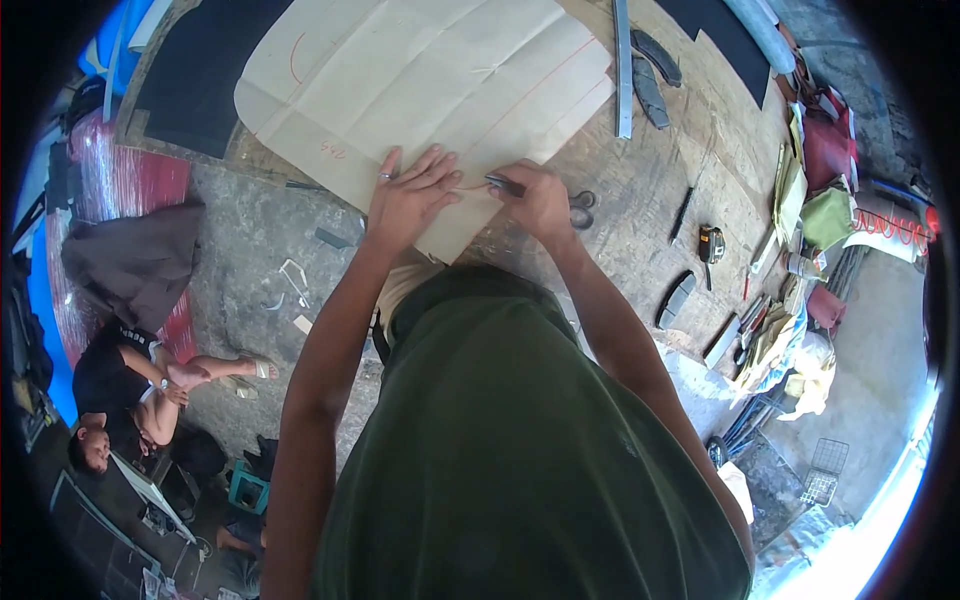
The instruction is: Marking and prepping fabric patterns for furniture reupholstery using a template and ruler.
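Note:
A large cream paper sheet [400,80] with rounded corners, fold creases and red drawn lines covers the far middle of the wooden table. Flat on its near part lies my left hand [412,195], fingers spread, a ring on one of them. Just to its right, my right hand [538,205] is closed around a small dark tool [507,186], its tip over the paper by a curved red line. I cannot make out the tool's exact kind. Beside that hand, the dark handles of a pair of scissors [582,210] rest on the table.
A metal ruler [622,70] and dark curved pads [650,92] lie right of the paper. Farther right are a tape measure [711,244], another dark pad [677,299] and piled cloth [830,215]. Black sheet material [200,75] lies at left. A person [125,390] sits at lower left.

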Action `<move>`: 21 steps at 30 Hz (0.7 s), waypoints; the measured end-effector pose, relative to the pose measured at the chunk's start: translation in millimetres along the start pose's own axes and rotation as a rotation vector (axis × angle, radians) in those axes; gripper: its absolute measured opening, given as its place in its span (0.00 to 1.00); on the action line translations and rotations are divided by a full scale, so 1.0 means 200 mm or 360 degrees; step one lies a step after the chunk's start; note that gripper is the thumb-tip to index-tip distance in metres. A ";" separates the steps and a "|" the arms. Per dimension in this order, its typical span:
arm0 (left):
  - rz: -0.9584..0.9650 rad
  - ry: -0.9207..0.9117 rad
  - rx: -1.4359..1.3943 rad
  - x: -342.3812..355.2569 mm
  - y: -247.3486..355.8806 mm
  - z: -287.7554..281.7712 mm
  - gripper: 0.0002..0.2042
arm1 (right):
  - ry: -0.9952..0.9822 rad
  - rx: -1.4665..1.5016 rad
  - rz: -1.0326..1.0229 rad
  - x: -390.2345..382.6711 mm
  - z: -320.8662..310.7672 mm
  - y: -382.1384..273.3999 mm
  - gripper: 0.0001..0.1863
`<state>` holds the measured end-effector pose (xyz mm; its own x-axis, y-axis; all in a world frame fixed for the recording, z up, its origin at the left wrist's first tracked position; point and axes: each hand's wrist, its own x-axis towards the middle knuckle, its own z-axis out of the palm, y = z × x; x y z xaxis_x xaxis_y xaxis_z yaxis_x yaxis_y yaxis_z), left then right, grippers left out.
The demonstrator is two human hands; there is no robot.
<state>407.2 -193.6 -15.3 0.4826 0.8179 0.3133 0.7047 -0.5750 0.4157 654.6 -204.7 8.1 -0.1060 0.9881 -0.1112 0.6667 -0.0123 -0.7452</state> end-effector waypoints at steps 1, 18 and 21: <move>0.0003 0.0007 0.0013 0.00 0.00 0.00 0.14 | 0.0001 -0.0005 0.0009 0.00 0.00 0.00 0.12; 0.0006 0.0179 -0.0177 0.19 0.16 -0.26 0.07 | 0.0106 0.0067 -0.0180 0.00 -0.18 -0.24 0.14; -0.0006 0.0192 -0.0191 0.27 0.25 -0.32 0.07 | 0.0153 0.0073 -0.0203 0.01 -0.20 -0.25 0.12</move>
<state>435.7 -178.7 76.7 0.4087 0.8160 0.4089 0.6357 -0.5760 0.5140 649.9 -195.0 72.0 -0.1151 0.9922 0.0478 0.6177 0.1092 -0.7788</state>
